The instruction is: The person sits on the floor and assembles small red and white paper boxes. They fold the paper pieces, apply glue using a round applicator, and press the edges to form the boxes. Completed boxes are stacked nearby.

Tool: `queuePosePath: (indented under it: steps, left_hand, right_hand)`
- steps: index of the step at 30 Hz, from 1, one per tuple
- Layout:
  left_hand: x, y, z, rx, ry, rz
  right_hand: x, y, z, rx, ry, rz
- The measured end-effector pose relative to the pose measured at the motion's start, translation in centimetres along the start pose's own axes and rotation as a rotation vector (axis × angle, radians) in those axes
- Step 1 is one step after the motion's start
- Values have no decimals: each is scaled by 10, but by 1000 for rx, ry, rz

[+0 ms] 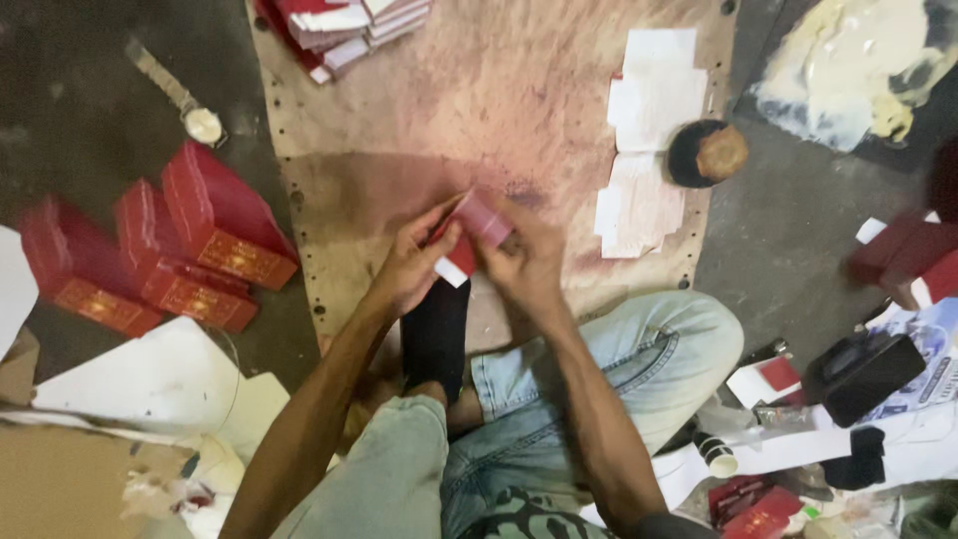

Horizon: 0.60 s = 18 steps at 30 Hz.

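My left hand (407, 266) and my right hand (527, 262) meet over a stained brown board (499, 110) on the floor. Between them they hold a small red and white card piece (473, 230), folded partway like a little box. Both hands pinch it, the left from its lower edge, the right from its upper right side. My legs in light jeans are folded below the hands.
Three finished red boxes (165, 245) lie at the left, with a wristwatch (190, 110) above them. White paper slips (649, 130) and a dark round bowl (704, 153) sit at the right of the board. Flat red and white blanks (349, 30) are stacked at the top.
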<state>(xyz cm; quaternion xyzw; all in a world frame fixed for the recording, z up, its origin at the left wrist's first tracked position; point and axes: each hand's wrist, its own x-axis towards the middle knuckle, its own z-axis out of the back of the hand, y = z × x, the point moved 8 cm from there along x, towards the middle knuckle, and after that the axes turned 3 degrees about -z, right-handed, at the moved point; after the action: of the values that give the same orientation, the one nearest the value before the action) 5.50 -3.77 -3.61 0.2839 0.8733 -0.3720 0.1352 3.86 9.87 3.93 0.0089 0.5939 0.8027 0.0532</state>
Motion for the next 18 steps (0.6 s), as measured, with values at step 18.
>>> queuePosePath:
  steps: [18]
  left_hand:
    - [6,0,2,294,-31,39]
  right_hand:
    - [-4,-40,-22,681,-5,-566]
